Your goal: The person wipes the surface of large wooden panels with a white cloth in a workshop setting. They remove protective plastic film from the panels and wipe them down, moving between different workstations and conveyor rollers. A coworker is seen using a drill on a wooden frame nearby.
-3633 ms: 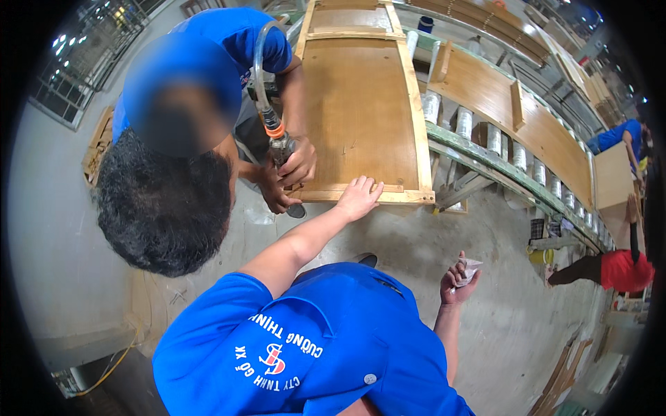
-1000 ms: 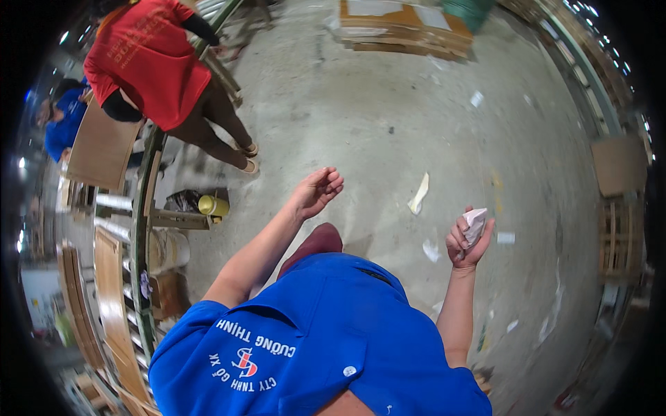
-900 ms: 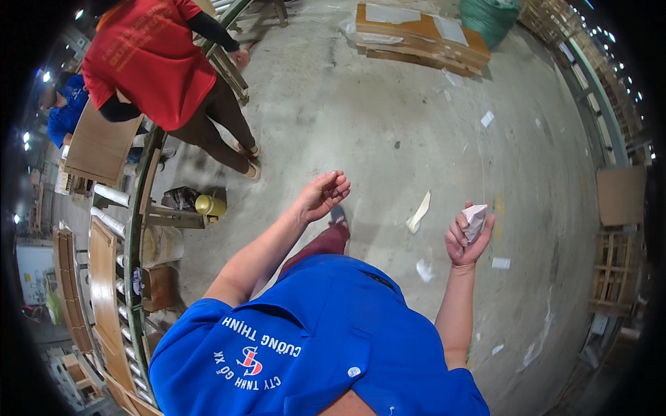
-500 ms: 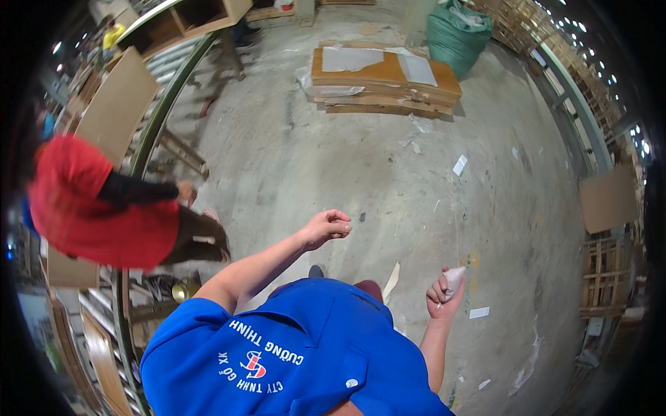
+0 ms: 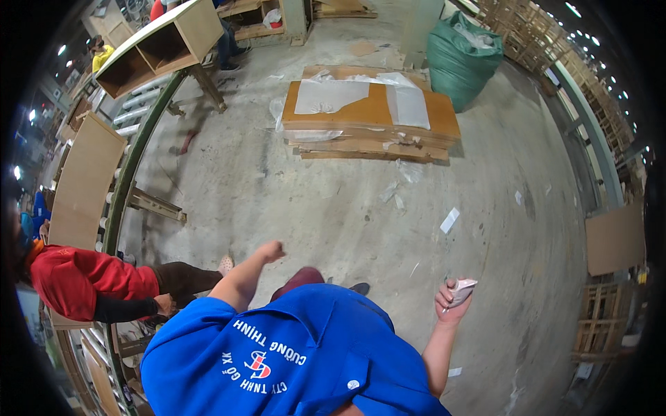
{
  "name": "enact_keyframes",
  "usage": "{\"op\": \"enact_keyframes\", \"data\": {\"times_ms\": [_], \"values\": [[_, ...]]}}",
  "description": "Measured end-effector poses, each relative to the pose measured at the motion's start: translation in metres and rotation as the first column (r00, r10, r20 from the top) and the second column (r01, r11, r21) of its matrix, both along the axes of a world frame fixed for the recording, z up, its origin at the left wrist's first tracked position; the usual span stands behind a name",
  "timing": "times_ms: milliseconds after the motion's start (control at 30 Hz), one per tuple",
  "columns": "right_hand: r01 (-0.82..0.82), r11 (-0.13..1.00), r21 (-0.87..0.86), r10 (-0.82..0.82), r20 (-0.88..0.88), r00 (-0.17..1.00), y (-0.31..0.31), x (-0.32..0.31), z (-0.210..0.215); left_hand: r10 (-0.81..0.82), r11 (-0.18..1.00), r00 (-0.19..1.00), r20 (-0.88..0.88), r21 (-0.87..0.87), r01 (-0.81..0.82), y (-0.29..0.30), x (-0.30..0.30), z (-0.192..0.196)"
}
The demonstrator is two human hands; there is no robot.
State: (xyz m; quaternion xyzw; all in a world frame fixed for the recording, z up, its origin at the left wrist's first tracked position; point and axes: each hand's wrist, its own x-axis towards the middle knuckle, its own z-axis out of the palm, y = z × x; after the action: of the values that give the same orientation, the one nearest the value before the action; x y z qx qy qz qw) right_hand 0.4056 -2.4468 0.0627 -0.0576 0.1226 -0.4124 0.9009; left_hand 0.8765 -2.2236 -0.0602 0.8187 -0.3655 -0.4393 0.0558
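My right hand [image 5: 449,313], out at the right side of my body, is closed around a small clear plastic bag [image 5: 462,292] with pale pinkish contents. What exactly fills the bag cannot be made out. In front of my chest on the left, my left hand [image 5: 272,251] hangs over the floor, touching nothing that shows. Its fingers are smeared and turned away. Ahead on the concrete floor lies a low stack of brown wooden panels [image 5: 433,114], partly covered by white sheets [image 5: 333,97].
A green sack [image 5: 461,66] stands behind the panels. Along the left runs a roller conveyor [image 5: 139,139] carrying an open wooden cabinet [image 5: 163,50] and a board [image 5: 87,180]. A co-worker in a red shirt [image 5: 90,277] is beside it. Cardboard [image 5: 615,239] and pallets [image 5: 598,319] are at right.
I have moved forward, so the panel stack and sack appear nearer. My left hand has swung back toward my body. My right hand still holds the bag. The co-worker now appears further back.
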Motion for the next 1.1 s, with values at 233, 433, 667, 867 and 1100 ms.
{"op": "enact_keyframes", "data": {"times_ms": [233, 433, 667, 867, 1100], "values": [[-0.336, 0.937, -0.091, 0.337, -0.013, 0.942, -0.219, 0.14, 0.018, 0.491, 0.871, 0.863, 0.119, -0.029, -0.491, -0.044, 0.068, -0.014], [-0.446, 0.893, 0.057, 0.441, 0.082, 0.894, -0.342, 0.262, -0.022, 0.929, 0.228, 0.186, -0.32, 0.1, -0.968, -0.216, 0.158, -0.055], [-0.513, 0.852, 0.105, 0.488, 0.199, 0.85, -0.466, 0.363, -0.038, 0.754, 0.214, 0.104, -0.648, 0.092, -0.972, -0.488, 0.287, -0.077], [-0.594, 0.772, 0.226, 0.561, 0.198, 0.804, -0.569, 0.433, -0.087, 0.683, 0.048, -0.101, -0.723, 0.182, -0.982, -0.632, 0.339, -0.107], [-0.777, 0.584, 0.237, 0.796, 0.022, 0.605, -0.703, 0.49, -0.133, 0.941, 0.018, 0.013, -0.338, 0.012, -1.0, -0.675, 0.36, -0.195]]}}
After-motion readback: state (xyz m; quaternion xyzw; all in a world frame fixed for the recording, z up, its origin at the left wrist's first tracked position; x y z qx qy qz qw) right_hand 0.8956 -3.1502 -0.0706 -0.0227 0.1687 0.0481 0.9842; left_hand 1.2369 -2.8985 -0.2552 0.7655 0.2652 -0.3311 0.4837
